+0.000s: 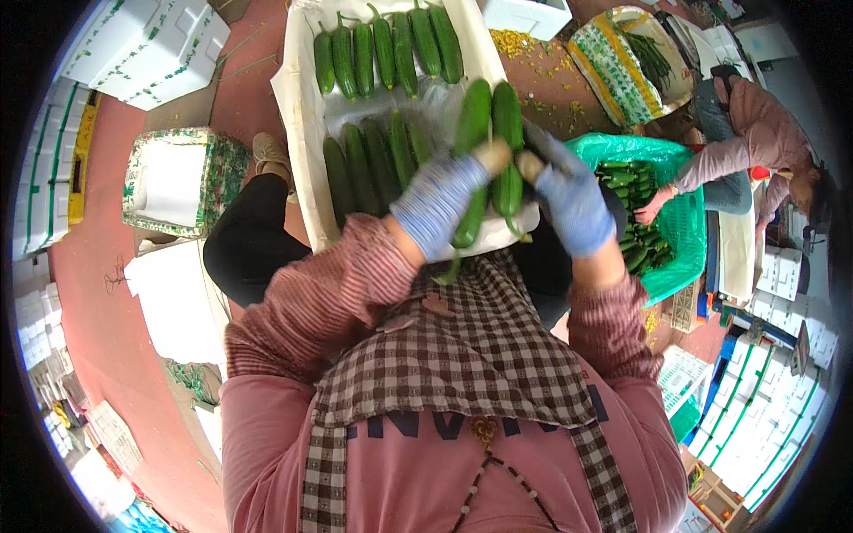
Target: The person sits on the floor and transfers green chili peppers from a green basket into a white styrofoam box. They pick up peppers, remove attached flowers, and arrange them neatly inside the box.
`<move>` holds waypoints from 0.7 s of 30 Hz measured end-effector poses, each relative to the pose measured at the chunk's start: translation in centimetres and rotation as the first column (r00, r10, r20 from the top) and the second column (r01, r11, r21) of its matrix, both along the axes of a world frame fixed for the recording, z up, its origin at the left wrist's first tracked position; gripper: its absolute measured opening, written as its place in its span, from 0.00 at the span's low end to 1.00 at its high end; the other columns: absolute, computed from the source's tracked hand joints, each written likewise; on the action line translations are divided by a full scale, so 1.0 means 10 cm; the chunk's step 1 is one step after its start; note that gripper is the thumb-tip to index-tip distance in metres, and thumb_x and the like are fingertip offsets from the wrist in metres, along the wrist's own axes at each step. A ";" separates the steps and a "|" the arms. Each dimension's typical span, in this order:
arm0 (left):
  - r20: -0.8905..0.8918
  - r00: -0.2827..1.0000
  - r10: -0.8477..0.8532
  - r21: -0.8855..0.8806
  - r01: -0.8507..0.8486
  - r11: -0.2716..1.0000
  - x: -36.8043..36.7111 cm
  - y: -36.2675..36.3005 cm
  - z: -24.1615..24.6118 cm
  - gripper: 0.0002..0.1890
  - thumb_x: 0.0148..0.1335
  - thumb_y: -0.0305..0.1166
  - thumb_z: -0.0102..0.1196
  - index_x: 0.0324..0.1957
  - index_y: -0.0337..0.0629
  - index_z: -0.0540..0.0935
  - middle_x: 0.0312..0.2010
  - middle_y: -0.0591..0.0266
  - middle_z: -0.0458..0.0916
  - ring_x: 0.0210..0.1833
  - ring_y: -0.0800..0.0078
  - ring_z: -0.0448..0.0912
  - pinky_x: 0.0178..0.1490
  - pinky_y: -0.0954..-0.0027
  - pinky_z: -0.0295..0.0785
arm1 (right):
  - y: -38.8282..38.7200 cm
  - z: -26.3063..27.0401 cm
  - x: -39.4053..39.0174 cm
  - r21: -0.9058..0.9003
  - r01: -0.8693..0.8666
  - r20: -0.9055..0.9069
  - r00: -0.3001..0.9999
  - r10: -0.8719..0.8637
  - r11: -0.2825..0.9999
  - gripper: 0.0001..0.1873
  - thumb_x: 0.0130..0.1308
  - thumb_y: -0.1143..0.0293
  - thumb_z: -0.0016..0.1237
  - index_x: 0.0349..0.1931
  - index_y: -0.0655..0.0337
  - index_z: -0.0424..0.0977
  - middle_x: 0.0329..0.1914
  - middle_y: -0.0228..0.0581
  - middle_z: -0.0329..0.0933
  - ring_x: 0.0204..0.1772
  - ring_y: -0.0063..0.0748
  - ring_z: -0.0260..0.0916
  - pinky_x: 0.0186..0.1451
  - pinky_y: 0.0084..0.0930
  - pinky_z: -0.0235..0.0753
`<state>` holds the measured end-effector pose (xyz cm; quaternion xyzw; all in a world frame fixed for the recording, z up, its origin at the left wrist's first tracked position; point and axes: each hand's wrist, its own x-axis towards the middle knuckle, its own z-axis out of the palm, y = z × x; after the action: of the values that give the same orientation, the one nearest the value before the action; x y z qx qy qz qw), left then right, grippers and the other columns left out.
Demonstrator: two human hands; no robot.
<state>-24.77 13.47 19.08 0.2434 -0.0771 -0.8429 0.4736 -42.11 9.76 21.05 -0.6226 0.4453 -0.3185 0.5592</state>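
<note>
Both my hands wear blue-and-white gloves with bare thumb tips. My left hand point(443, 203) grips a green cucumber point(474, 116), its thumb lying across the upper side. Close beside it, my right hand point(574, 206) has hold of another cucumber point(508, 120); its grey glove fingers reach behind. Both cucumbers are raised over the right side of a white foam box point(298, 126) lined with pale paper. Inside, a far row of cucumbers point(383, 53) lies side by side with stems pointing away. A nearer row of cucumbers point(366, 163) is partly hidden by my left hand.
To the right, a co-worker's hand point(656, 203) reaches into a green-lined crate point(686, 250) full of cucumbers. A taped box point(616, 73) with long green vegetables stands beyond. Left are a taped foam box point(166, 183) and stacked white boxes point(150, 50). Yellow scraps point(513, 43) litter the floor.
</note>
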 end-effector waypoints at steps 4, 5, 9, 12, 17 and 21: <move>0.383 0.915 0.123 -0.155 -0.067 0.986 0.46 -0.27 -0.20 0.29 0.65 0.54 0.52 0.54 0.37 0.74 0.42 0.55 0.79 0.41 0.68 0.79 0.42 0.71 0.80 | -0.29 -0.37 0.32 0.454 -0.211 0.324 0.944 0.060 0.866 0.32 0.66 0.64 0.51 0.65 0.74 0.58 0.49 0.47 0.75 0.48 0.33 0.77 0.47 0.27 0.80; 0.498 0.862 0.095 -0.126 -0.037 0.991 0.56 -0.31 -0.27 0.32 0.63 0.56 0.54 0.56 0.36 0.73 0.47 0.54 0.78 0.43 0.69 0.78 0.42 0.70 0.77 | -0.36 -0.47 0.39 0.442 -0.135 0.124 0.988 0.089 0.887 0.31 0.66 0.63 0.51 0.63 0.74 0.60 0.47 0.49 0.77 0.46 0.36 0.77 0.47 0.29 0.80; 0.633 0.765 0.119 0.028 -0.176 0.984 0.78 -0.44 -0.54 0.33 0.61 0.57 0.56 0.56 0.39 0.73 0.44 0.57 0.77 0.44 0.65 0.77 0.47 0.67 0.75 | -0.49 -0.78 0.67 -0.044 -0.472 -0.863 0.462 0.205 0.880 0.26 0.66 0.60 0.49 0.54 0.75 0.69 0.41 0.56 0.79 0.45 0.52 0.78 0.51 0.39 0.76; 0.369 0.887 0.279 0.124 -0.344 0.931 0.83 -0.52 -0.60 0.26 0.61 0.54 0.57 0.43 0.36 0.78 0.29 0.59 0.77 0.32 0.63 0.78 0.38 0.62 0.77 | -0.44 -0.86 0.70 0.126 -0.634 -0.908 0.236 0.345 0.763 0.22 0.68 0.56 0.43 0.46 0.69 0.73 0.43 0.64 0.76 0.49 0.60 0.73 0.53 0.45 0.72; -0.418 0.198 0.887 0.909 0.084 0.409 0.73 -0.50 -0.56 0.24 0.69 0.47 0.47 0.52 0.31 0.73 0.39 0.56 0.79 0.46 0.56 0.77 0.50 0.58 0.74 | -0.35 -0.71 0.48 0.114 -0.210 -0.523 0.818 0.238 0.971 0.26 0.69 0.56 0.42 0.58 0.69 0.67 0.52 0.61 0.73 0.55 0.59 0.71 0.58 0.40 0.70; 0.762 -0.300 0.574 -0.154 0.777 0.610 0.60 -0.51 -0.54 0.30 0.69 0.48 0.43 0.67 0.42 0.60 0.62 0.49 0.65 0.66 0.50 0.61 0.68 0.60 0.54 | -0.29 -0.51 0.58 -0.406 -0.111 -0.479 0.871 -0.108 0.907 0.32 0.70 0.57 0.40 0.67 0.72 0.55 0.61 0.61 0.68 0.62 0.55 0.69 0.62 0.36 0.69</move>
<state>-18.81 8.37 13.63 0.5618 -0.7965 -0.1794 0.1334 -36.35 6.81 15.98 -0.7887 0.4927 -0.2378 0.2803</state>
